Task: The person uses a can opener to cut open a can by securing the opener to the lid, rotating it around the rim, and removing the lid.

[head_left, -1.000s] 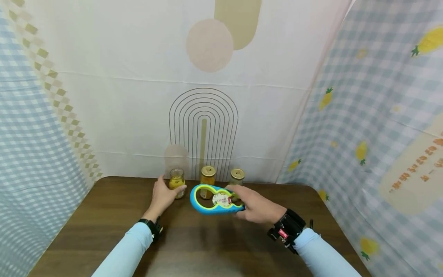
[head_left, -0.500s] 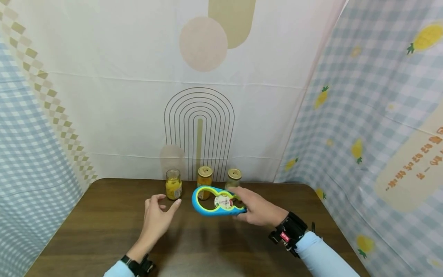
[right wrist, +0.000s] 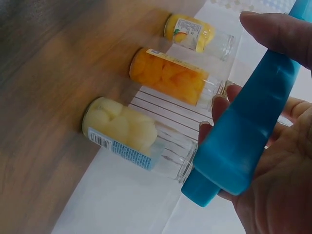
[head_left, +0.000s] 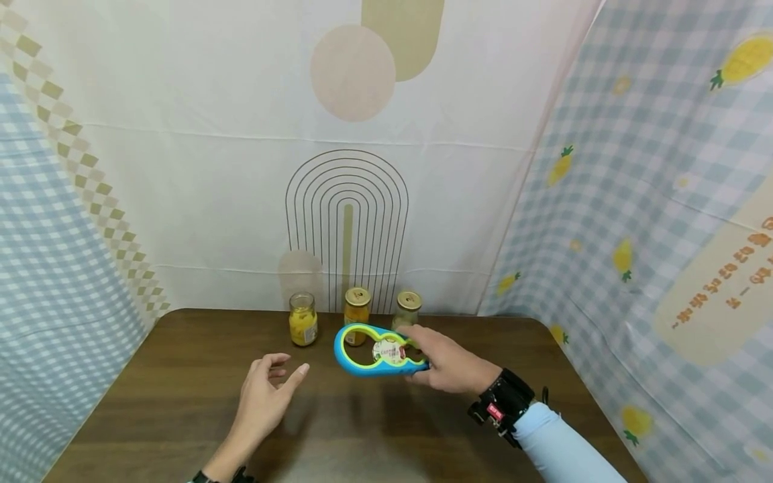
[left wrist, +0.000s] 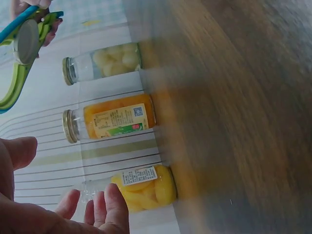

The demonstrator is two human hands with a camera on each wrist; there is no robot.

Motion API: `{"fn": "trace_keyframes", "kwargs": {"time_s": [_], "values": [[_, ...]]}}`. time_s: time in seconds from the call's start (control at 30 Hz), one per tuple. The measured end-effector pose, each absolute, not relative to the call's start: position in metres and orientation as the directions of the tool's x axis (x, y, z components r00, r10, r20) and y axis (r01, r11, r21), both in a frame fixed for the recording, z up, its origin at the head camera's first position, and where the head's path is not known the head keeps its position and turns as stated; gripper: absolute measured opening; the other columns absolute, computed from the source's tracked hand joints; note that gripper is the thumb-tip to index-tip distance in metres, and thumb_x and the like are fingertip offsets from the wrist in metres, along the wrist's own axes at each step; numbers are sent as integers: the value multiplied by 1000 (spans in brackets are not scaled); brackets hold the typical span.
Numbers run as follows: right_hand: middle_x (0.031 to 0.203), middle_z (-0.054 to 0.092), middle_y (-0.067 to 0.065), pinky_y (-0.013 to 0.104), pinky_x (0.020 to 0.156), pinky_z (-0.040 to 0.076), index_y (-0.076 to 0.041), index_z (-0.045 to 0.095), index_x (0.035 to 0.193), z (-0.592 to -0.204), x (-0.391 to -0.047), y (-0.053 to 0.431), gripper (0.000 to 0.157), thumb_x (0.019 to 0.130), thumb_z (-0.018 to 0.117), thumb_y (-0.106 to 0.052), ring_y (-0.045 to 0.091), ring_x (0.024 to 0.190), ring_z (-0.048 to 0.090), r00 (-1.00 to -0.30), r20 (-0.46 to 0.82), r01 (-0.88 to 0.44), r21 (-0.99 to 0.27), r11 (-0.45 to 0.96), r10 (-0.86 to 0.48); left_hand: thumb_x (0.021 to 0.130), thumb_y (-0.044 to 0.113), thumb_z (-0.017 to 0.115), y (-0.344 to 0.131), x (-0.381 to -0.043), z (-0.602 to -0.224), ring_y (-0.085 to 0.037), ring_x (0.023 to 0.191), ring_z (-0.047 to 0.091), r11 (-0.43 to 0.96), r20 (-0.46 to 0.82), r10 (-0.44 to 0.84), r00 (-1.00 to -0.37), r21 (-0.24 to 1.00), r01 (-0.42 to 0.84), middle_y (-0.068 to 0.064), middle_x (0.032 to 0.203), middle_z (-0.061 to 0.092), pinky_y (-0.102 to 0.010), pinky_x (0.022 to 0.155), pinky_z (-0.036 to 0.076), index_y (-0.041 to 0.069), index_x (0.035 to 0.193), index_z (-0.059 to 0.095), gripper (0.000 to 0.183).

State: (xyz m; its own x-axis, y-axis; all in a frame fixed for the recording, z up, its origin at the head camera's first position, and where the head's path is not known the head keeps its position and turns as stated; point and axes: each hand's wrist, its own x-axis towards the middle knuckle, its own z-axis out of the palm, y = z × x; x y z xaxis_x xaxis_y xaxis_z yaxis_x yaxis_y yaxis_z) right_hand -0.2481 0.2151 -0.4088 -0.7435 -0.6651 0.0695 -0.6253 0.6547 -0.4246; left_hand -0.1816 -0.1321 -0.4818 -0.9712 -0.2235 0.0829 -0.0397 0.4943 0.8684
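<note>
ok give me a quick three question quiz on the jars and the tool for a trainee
1. Which hand grips the blue and green tool?
2. True or false: every jar has its lid on.
3. Seen from the head camera, which jar holds orange pieces: a) left, b) middle, c) right?

Key:
1. The right hand.
2. False; the left jar has none.
3. b, the middle jar.

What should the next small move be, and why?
Probably move the left hand to steady the orange-fruit jar: its gold lid is on, that hand is empty, and the right hand holds the opener; the yellow-fruit jar already stands lidless.
</note>
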Motion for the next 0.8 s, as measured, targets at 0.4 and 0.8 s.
{"fn": "trace_keyframes", "kwargs": {"time_s": [0.4,0.8], "values": [[140,59,3,39,102,54,-15,43,159,-408,-246,210,81,91,87,-23,22,122,62,-726,82,-646,-423,635,-683,100,47,74,-128,-176,-486,-32,122,69,482,56,-185,-981,875,-41,-19,137,62,-41,95,61,4,136,64,57],[142,59,4,40,102,54,-16,42,160,-408,-246,208,83,90,87,-19,23,124,61,-723,88,-646,-439,625,-685,104,48,69,-104,-185,-480,-26,121,70,95,-103,-83,-991,989,-111,-13,129,75,-45,104,60,3,134,69,54]]}}
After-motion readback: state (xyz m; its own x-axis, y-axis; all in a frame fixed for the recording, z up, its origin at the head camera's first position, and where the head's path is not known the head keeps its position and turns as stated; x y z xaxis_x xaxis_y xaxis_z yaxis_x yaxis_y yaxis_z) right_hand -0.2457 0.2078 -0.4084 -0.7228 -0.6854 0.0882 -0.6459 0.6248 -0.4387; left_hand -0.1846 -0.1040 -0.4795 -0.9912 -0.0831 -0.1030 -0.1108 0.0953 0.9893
